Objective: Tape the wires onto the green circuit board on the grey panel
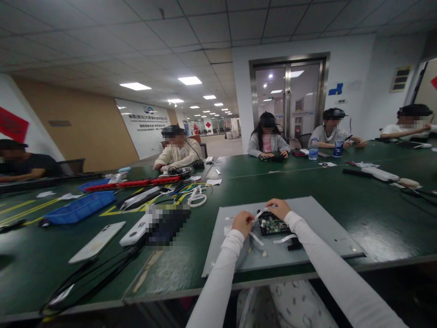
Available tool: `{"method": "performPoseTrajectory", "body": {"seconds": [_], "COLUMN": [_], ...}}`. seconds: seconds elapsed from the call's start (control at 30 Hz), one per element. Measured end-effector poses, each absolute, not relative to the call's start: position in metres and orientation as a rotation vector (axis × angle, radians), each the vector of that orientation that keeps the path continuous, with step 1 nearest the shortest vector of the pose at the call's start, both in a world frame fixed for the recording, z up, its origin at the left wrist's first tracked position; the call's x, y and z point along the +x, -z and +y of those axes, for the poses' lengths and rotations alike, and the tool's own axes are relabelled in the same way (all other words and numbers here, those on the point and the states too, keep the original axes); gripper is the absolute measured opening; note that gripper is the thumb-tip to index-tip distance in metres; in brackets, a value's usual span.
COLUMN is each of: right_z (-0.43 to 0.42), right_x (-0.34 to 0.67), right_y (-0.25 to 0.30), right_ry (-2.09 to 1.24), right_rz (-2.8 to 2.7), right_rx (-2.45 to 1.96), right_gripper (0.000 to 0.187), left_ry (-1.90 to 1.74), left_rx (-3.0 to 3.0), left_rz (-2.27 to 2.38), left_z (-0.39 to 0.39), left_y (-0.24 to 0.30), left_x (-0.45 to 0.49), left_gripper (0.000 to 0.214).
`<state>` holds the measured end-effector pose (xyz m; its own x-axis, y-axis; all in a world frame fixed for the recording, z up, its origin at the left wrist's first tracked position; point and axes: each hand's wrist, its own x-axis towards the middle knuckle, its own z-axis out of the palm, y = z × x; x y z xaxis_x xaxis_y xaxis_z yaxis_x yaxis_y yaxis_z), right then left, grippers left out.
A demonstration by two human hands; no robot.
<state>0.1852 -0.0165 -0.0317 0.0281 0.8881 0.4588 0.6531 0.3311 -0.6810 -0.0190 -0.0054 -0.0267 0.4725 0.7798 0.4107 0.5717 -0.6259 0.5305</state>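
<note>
A small dark circuit board [272, 225] lies on a grey mat [317, 228] in front of me on the green table [392, 214]. My left hand [242, 222] is closed in a pinch on a white ribbon cable [258, 214] at the board's left edge. My right hand [279, 207] is closed on the other end of the same white strip, just above the board. More white ribbon strips [285, 238] lie on the mat beside the board, and a small black part [294, 246] sits to its right.
Two white phones [97, 242] and black cables lie to my left, with a blue tray [80, 207] and a red bar [129, 183] farther back. Several people sit around the table. Water bottles [313, 149] stand at the far side.
</note>
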Motion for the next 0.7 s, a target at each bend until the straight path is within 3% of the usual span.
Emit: {"method": "performPoseTrajectory", "body": {"seconds": [0.7], "right_z": [-0.0099], "right_x": [0.186], "right_y": [0.0416], "right_ry": [-0.25], "right_rz": [-1.921], "right_rx": [-1.58], "right_gripper": [0.029], "left_ry": [-0.856], "left_rx": [2.449], "left_rz": [1.14], "left_z": [-0.0101], "left_y": [0.0251], "left_x": [-0.0176], "left_gripper": [0.024]}}
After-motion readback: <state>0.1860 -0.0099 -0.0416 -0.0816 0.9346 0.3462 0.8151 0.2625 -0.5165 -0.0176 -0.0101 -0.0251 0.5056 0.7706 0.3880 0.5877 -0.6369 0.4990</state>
